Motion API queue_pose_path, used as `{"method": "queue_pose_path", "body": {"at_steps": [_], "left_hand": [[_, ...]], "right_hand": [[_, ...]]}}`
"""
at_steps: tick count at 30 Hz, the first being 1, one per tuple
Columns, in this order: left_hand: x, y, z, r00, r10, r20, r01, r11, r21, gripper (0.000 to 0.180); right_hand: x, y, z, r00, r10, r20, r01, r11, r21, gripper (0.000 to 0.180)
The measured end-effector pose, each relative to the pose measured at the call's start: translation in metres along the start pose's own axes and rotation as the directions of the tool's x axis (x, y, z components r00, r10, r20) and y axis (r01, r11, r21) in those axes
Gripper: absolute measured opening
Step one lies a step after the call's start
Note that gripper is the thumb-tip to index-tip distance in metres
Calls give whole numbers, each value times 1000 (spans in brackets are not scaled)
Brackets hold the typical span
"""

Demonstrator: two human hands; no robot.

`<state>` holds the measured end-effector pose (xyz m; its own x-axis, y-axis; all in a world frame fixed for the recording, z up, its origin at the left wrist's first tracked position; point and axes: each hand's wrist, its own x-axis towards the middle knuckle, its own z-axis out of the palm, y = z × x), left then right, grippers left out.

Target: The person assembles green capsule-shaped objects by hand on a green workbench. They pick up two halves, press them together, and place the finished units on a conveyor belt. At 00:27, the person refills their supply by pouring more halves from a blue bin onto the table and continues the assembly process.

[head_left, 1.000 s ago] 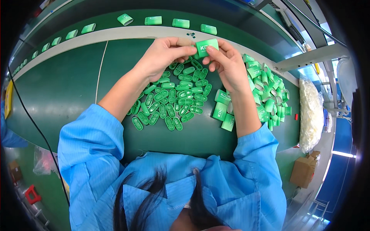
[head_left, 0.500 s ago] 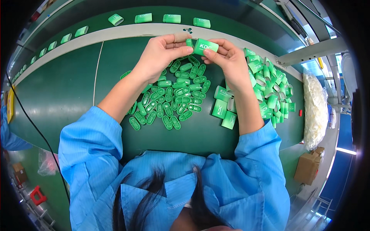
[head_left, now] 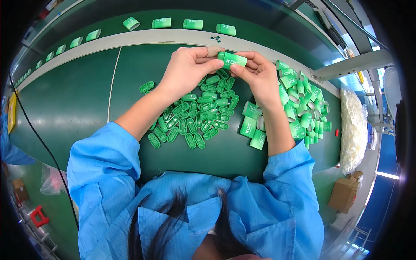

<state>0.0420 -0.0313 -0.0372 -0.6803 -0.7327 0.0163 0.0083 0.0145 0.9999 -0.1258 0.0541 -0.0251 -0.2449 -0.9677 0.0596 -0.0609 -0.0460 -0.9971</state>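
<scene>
Two bare hands meet over the far part of the green work surface (head_left: 78,99) and hold one small green case (head_left: 232,60) between them. The left hand (head_left: 187,71) pinches the case at its left end with thumb and fingers closed narrow on it, and a finger of this hand has a beige wrap at its tip. The right hand (head_left: 259,76) grips the right end in the same way, fingers curled around it. The case is a rounded rectangular block of bright green plastic with white printing on its top face, and it lies level between the fingertips, above the table and not touching it.

Under the hands lies a heap of small green oval inserts (head_left: 197,115), several dozen, too many to count exactly, spread flat on the surface. Just right of the right forearm lie three loose green cases (head_left: 251,128) of the same kind, and further right is a larger pile of cases (head_left: 303,104), again dozens. On the belt (head_left: 268,19) beyond the grey rail, four finished cases (head_left: 193,24) lie in a row near the top, and about six more (head_left: 76,42) continue along the curve to the left. A clear bag of white parts (head_left: 353,125) stands at the right edge, well apart from the hands.
</scene>
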Motion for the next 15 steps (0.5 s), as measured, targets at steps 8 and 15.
{"method": "queue_pose_path", "body": {"at_steps": [8,15], "left_hand": [[-4,4,0,990,137,24,-139,982,126,35],[-15,4,16,980,194,-51,-165,924,346,36]], "right_hand": [[0,-3,-7,996,-80,46,81,996,-26,29],[-3,0,3,998,-58,-30,54,993,-109,26]]}}
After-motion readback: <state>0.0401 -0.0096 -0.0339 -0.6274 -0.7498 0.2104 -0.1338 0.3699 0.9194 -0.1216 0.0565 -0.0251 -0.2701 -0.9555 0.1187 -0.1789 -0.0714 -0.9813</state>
